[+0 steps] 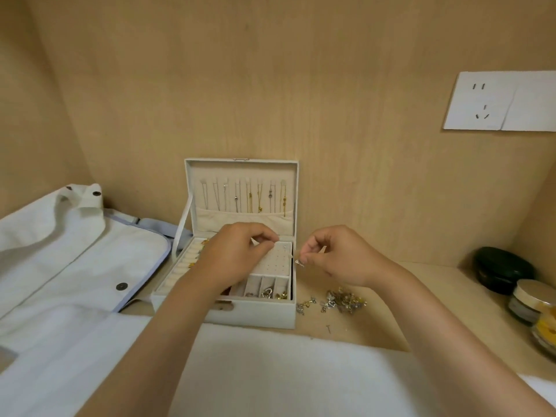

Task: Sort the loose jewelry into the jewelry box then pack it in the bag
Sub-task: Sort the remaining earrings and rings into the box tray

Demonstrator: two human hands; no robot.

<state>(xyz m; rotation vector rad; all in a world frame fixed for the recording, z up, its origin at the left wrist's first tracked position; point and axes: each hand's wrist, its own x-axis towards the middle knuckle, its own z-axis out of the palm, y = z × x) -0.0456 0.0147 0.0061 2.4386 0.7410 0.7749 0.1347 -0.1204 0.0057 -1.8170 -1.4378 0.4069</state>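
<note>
The left hand (237, 255), grip pressed together, hovers over the jewelry box (258, 314); the right hand (338, 257) pinches an earring (299, 263).

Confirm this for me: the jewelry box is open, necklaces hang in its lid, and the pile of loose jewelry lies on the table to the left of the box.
One thing is wrong: the side. The head view shows the pile of loose jewelry lying on the table to the right of the jewelry box, not the left. The box is open and necklaces hang in its lid.
</note>
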